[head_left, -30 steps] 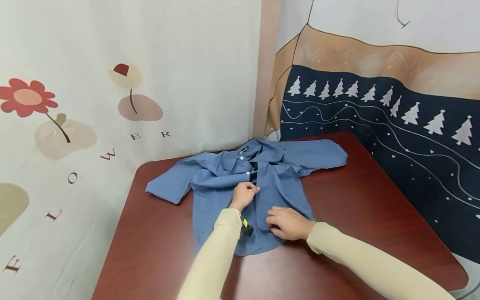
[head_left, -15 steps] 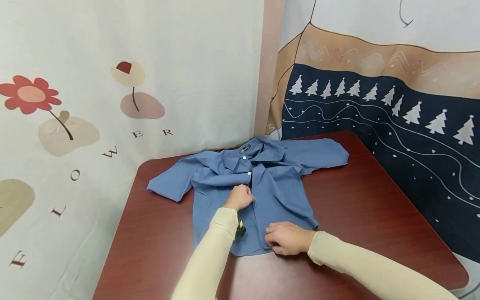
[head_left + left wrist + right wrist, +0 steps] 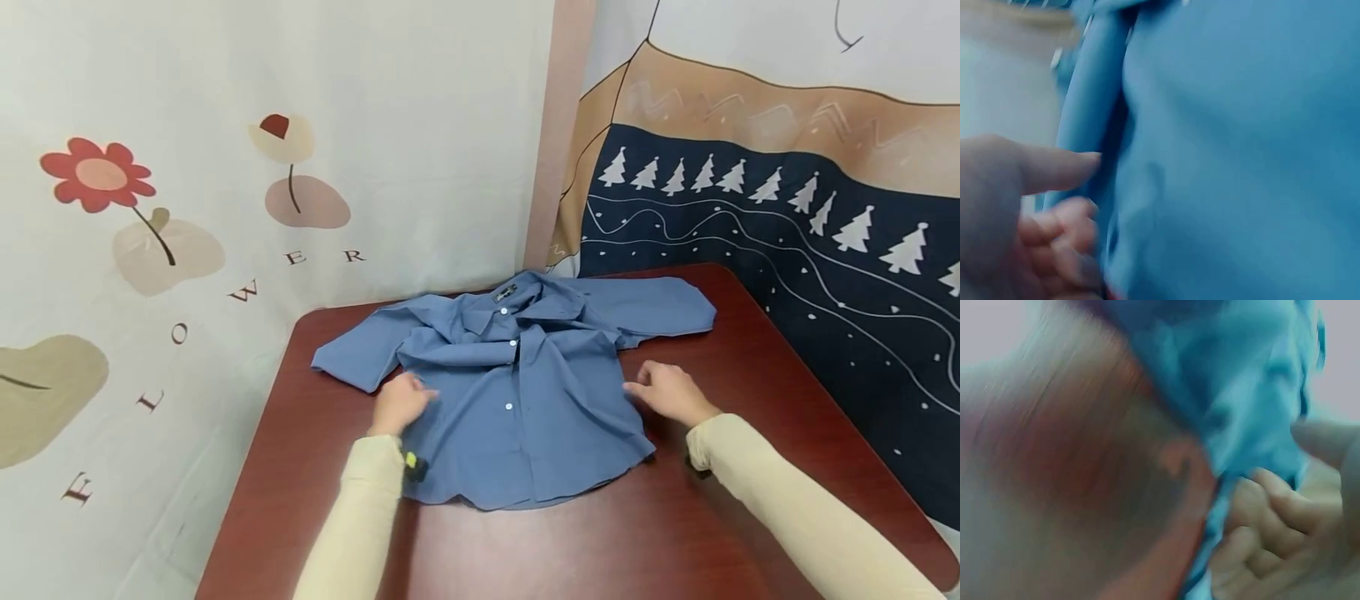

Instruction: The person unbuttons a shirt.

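Observation:
A blue button-up shirt (image 3: 570, 417) lies front up on the table, its collar at the far side and both sleeves spread outward. White buttons run down the front. At the shirt's left side, below the sleeve, is my left hand (image 3: 401, 402); in the left wrist view its thumb (image 3: 1060, 169) and bent fingers stand apart with no cloth between them. My right hand (image 3: 670, 392) is just beyond the shirt's right side, over the table. In the blurred right wrist view, its loosely bent fingers (image 3: 1254, 506) are close to the shirt edge, the thumb apart from them.
The dark red wooden table (image 3: 480, 558) has rounded corners. Behind it hangs a pale curtain (image 3: 420, 125) with flower prints and letters. A dark blue cloth (image 3: 750, 225) with white trees hangs along the right. Folds bunch up across the shirt's chest.
Both hands have left the front placket and moved apart, left hand to the left side, right hand to the right side and farther up. The shirt's front now lies flatter, showing another button.

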The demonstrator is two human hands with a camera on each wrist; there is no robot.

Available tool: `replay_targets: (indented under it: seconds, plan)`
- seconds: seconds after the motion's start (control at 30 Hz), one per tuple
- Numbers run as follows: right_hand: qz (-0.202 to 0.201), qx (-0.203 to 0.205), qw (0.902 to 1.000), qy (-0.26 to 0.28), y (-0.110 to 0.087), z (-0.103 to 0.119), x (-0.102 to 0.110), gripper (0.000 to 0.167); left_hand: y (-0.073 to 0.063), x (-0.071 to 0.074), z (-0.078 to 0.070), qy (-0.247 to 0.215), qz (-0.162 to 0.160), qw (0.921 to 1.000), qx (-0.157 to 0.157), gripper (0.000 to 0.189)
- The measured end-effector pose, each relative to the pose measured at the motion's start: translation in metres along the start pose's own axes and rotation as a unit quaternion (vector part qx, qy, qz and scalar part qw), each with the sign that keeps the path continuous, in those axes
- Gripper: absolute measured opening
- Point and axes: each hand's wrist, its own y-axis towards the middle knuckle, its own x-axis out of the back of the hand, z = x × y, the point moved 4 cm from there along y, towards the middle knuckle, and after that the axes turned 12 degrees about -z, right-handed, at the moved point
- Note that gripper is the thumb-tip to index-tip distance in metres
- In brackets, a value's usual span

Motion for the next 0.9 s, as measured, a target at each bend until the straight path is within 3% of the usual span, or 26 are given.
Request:
replay_targets:
  seconds: [0.1, 0.17, 0.23, 0.37, 0.47, 0.53, 0.7, 0.9]
  plan:
    - [0.096, -0.077, 0.9917, 0.037, -0.002, -0.024, -0.003, 0.039, -0.008, 0.015, 0.034, 0.030, 0.049, 0.9975, 0.043, 0.034]
    - [0.134, -0.094, 0.9838, 0.073, -0.004, -0.030, -0.007, 0.042, -0.014, 0.018, 0.050, 0.003, 0.093, 0.9938, 0.060, 0.039]
    - [0.152, -0.097, 0.9774, 0.111, -0.005, -0.031, -0.011, 0.042, -0.020, 0.019, 0.060, -0.052, 0.135, 0.9867, 0.075, 0.046]
    - [0.167, -0.086, 0.9686, 0.163, -0.005, -0.025, -0.019, 0.039, -0.030, 0.017, 0.068, -0.164, 0.226, 0.9571, 0.076, 0.050]
    - [0.168, -0.088, 0.9651, 0.181, -0.006, -0.023, -0.022, 0.037, -0.035, 0.017, 0.071, -0.188, 0.271, 0.9425, 0.056, 0.046]
    - [0.152, -0.090, 0.9687, 0.174, -0.006, -0.024, -0.020, 0.036, -0.036, 0.017, 0.074, -0.189, 0.274, 0.9414, 0.054, 0.044]
    - [0.118, -0.096, 0.9779, 0.143, -0.005, -0.032, -0.010, 0.029, -0.038, 0.022, 0.084, -0.179, 0.232, 0.9527, 0.079, 0.042]
    - [0.150, -0.134, 0.9688, 0.145, -0.006, -0.038, -0.010, 0.034, -0.042, 0.025, 0.084, -0.188, 0.224, 0.9515, 0.095, 0.043]
